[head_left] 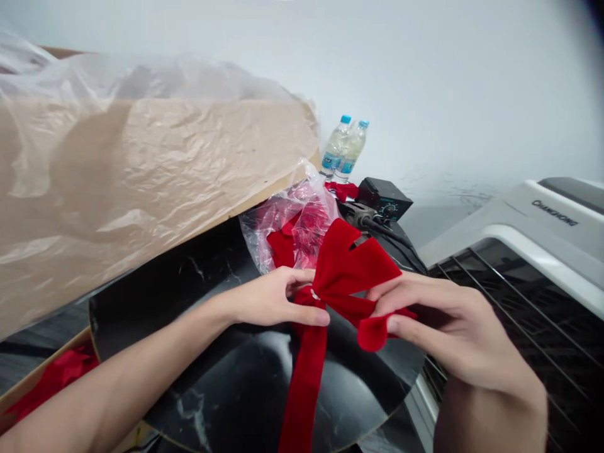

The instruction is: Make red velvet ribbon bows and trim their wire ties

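A red velvet bow [349, 261] hangs above the black table, gathered at its middle by a small whitish tie [314, 293]. One long tail of the ribbon drops toward the bottom of the view. My left hand [283, 299] pinches the bow beside the tie, thumb in front and the fingers partly hidden behind the ribbon. At the bow's right side, my right hand [438, 314] holds a loop of the ribbon between thumb and fingers. Just behind the bow lies a clear plastic bag [255, 233] with red ribbon pieces inside.
A black marbled round table [226, 384] lies below my hands. A plastic-covered cardboard box [212, 145] stands left. Two water bottles [336, 148], a black control box [384, 200] with a dial and cable, and a white heater [519, 214] stand behind and right. Red fabric [61, 377] lies lower left.
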The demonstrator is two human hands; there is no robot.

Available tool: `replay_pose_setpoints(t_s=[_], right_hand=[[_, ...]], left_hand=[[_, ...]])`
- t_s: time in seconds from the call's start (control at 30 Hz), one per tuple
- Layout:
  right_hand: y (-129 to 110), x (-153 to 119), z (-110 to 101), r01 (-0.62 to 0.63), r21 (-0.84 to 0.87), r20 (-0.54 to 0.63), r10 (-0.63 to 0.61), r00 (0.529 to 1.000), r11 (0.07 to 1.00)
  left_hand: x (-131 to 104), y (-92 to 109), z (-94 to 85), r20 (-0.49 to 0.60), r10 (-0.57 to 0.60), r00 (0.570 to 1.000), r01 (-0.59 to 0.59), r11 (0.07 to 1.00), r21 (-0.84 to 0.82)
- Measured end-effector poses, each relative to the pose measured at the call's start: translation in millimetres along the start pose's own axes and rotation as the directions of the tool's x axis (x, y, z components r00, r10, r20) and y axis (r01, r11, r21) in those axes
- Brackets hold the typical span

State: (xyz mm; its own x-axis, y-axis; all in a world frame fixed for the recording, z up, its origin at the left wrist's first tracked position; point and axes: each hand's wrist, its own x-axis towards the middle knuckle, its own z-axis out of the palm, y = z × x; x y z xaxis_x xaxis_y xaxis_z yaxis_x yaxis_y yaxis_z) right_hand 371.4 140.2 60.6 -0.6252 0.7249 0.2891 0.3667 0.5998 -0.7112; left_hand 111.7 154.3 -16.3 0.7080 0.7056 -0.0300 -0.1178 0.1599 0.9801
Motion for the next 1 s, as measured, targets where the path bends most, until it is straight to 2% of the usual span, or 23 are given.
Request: replay_pose_setpoints(t_s=[0.1, 0.17, 0.33, 0.43, 0.57, 0.77, 0.87, 0.93, 1.0], right_hand=[[17, 2, 6, -0.054, 0.107, -0.001, 0.054, 0.999, 0.993], [27, 3, 8, -0.097, 0.119, 0.004, 0.097, 0.995, 0.988], [33, 5, 1, -0.131, -0.025, 0.114, 0.133, 0.985, 0.991], [30, 6, -3, -0.118, -0.049, 0.198, 0.125, 0.972, 0.992], [32, 6, -1, -0.116, -0.032, 0.22, 0.12, 0.968, 0.993], [41, 1, 7, -0.099, -0.083, 0.075, 0.105, 0.992, 0.992], [45, 0, 12, -0.114, -0.092, 0.072, 0.121, 0.99, 0.989], [48, 1, 14, -0.132, -0.094, 0.082, 0.14, 0.987, 0.987], [50, -1, 15, -0.138, -0.109, 0.059, 0.145, 0.988, 0.984]], left_hand=[[-5, -5, -0.3, -0.062, -0.01, 0.998, 0.006, 0.998, -0.06], [-10, -6, -2.0, -0.052, -0.065, 0.997, 0.057, 0.989, -0.136], [-17, -9, -5.6, 0.044, -0.108, 0.993, 0.117, 0.909, -0.401], [-16, -11, -6.1, 0.059, -0.175, 0.983, 0.182, 0.866, -0.466], [-13, -12, -5.6, -0.009, -0.235, 0.972, 0.201, 0.849, -0.489], [-17, -8, -4.2, -0.105, -0.197, 0.975, 0.119, 0.856, -0.504], [-19, -6, -3.3, -0.101, -0.216, 0.971, 0.138, 0.854, -0.502], [-19, -7, -2.3, -0.151, -0.237, 0.96, 0.149, 0.885, -0.44], [-18, -10, -1.1, -0.269, -0.21, 0.94, 0.128, 0.947, -0.293]])
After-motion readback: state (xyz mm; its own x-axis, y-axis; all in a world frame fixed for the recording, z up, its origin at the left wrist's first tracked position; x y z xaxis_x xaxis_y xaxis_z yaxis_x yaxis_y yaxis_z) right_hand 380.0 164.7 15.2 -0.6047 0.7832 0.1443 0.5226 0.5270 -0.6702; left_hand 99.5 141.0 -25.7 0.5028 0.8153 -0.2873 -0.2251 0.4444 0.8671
